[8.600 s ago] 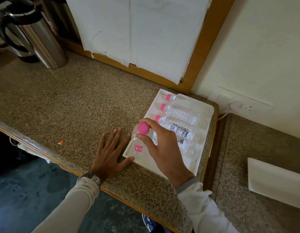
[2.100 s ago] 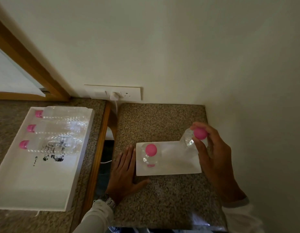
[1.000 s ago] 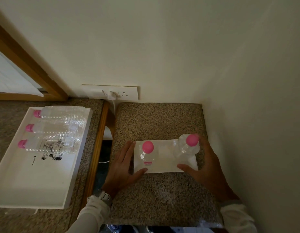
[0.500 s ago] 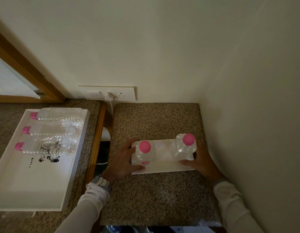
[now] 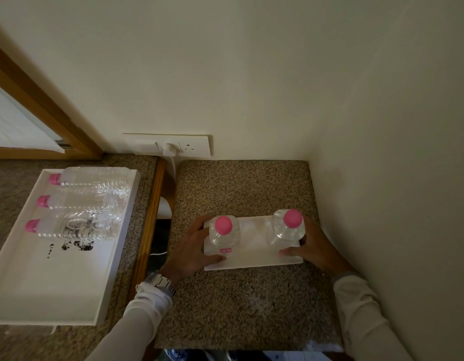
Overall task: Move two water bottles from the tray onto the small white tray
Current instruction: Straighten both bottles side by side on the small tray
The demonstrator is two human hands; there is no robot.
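Two water bottles now stand upright on the small white tray (image 5: 254,259), where two seconds ago only the left bottle (image 5: 224,234) was set down and the right bottle (image 5: 288,227) hung tilted in the fingers above the tray's right end. Since then both hands have closed in on the tray itself. The left hand (image 5: 191,250) wraps the tray's left edge, thumb lying on the front lip beneath the left bottle, fingers curled round the far corner. The right hand (image 5: 307,247) clasps the right edge likewise, thumb on top of the tray, fingers behind the right bottle. Neither hand holds a bottle any longer; both grip the tray.

By my judgement the transfer asked for is done, and the hands are only steadying or squaring the tray.

The tray rests on a speckled granite counter (image 5: 241,303), a short slab butted into the corner of two plain cream walls. Left of it, past a dark gap and a wooden edge strip (image 5: 147,225), a second counter carries the large white tray (image 5: 43,290), with three pink-capped bottles (image 5: 77,201) lying side by side at its far end. On the back wall sits a white socket plate (image 5: 168,144) with a plug in it, and a wooden frame (image 5: 43,108) slants off to the left.
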